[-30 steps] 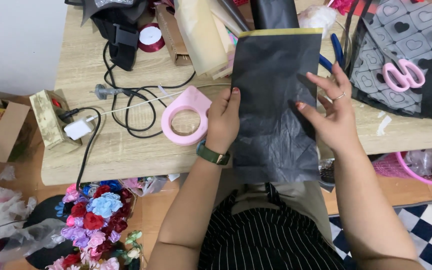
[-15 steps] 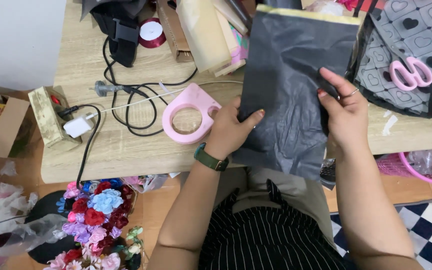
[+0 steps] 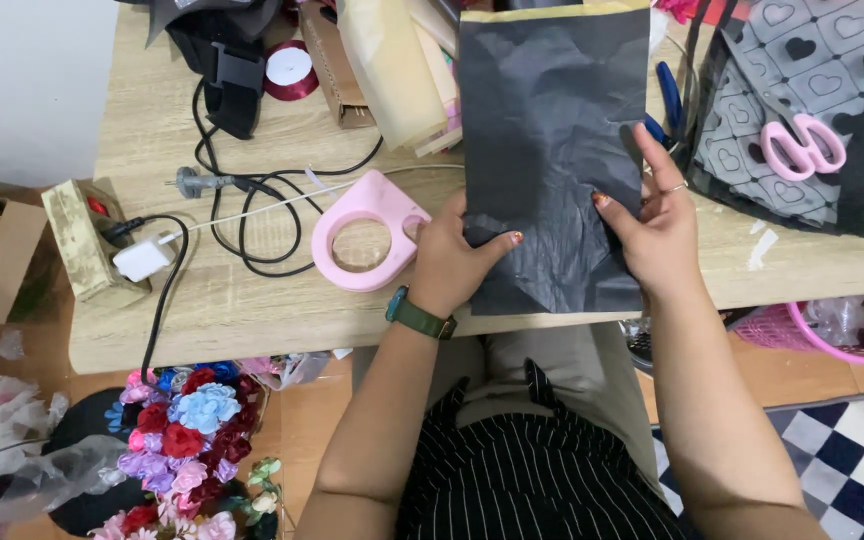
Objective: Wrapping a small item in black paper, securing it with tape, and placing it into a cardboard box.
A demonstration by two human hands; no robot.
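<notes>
Right now my left hand [image 3: 457,258] and right hand [image 3: 652,225] both pinch the black tissue sheet [image 3: 552,130] by its lower edge. Just beside my left hand lies a pink tape dispenser [image 3: 364,242], with pink scissors [image 3: 802,145] off right.

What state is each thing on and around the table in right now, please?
Black paper sheet: crinkled, spread flat, held at its lower edges.
Left hand: gripping the sheet's lower left.
Right hand: gripping the sheet's right edge.
Pink tape dispenser: lying flat, untouched.
Pink scissors: closed, lying on patterned paper.
White plug: plugged into the power strip.
Red ribbon spool: wound.
</notes>
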